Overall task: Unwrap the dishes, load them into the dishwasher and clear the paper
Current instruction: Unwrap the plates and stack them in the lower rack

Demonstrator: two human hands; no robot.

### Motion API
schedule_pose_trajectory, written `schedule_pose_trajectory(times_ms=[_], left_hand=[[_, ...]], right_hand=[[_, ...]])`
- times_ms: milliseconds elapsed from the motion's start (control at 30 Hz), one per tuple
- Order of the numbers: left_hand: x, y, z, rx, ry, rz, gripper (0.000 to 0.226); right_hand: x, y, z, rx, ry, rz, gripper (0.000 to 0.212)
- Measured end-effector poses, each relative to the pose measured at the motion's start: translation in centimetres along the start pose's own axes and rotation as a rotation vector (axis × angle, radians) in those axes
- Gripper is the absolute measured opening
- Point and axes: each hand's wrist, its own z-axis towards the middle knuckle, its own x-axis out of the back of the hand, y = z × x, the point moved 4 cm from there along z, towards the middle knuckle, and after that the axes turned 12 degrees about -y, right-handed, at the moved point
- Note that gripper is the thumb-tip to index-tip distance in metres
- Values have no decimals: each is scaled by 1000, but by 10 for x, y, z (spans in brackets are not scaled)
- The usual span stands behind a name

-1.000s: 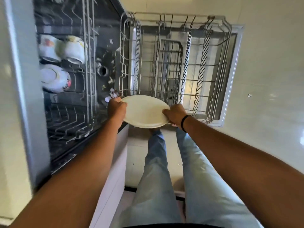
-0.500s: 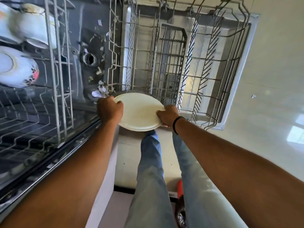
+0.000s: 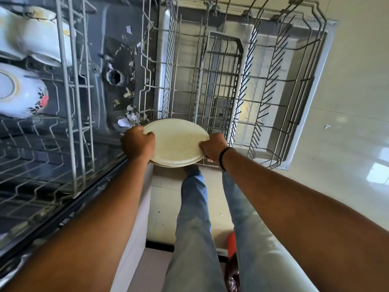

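Observation:
A cream speckled plate (image 3: 175,142) is held flat between both hands, just over the near edge of the pulled-out lower rack (image 3: 242,89). My left hand (image 3: 137,144) grips its left rim and my right hand (image 3: 212,147), with a black wristband, grips its right rim. A second rim shows just under the plate. The lower rack holds no dishes. White patterned bowls (image 3: 21,91) and cups (image 3: 42,39) sit in the upper rack (image 3: 71,106) at the left.
Torn paper scraps (image 3: 128,121) lie on the dishwasher floor around the drain (image 3: 115,77). The open door (image 3: 311,98) lies under the lower rack. My legs in jeans stand on the pale tiled floor (image 3: 347,144). An orange object (image 3: 231,243) is near my feet.
The view has drawn closer to the dishwasher. The plate stays gripped by both hands at the near edge of the lower rack, with little shift relative to it.

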Motion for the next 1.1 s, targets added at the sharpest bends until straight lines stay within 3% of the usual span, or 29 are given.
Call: schedule_pose_trajectory(times_ms=[67, 200, 500, 733, 967, 1100], left_hand=[[-5, 4, 2, 3, -29, 14, 21], [-12, 7, 10, 26, -52, 32, 28], [-13, 13, 13, 71, -33, 47, 35], [-19, 12, 16, 110, -55, -31, 60], [-19, 14, 18, 131, -53, -67, 59], [-22, 15, 14, 118, -23, -37, 56]], right_hand=[[1, -2, 3, -20, -10, -48, 19], [1, -2, 17, -27, 38, 8, 32], [-2, -7, 29, -39, 39, -14, 26], [1, -12, 23, -6, 14, -100, 36], [-3, -13, 30, -34, -4, -203, 48], [1, -17, 17, 23, 70, -272, 45]])
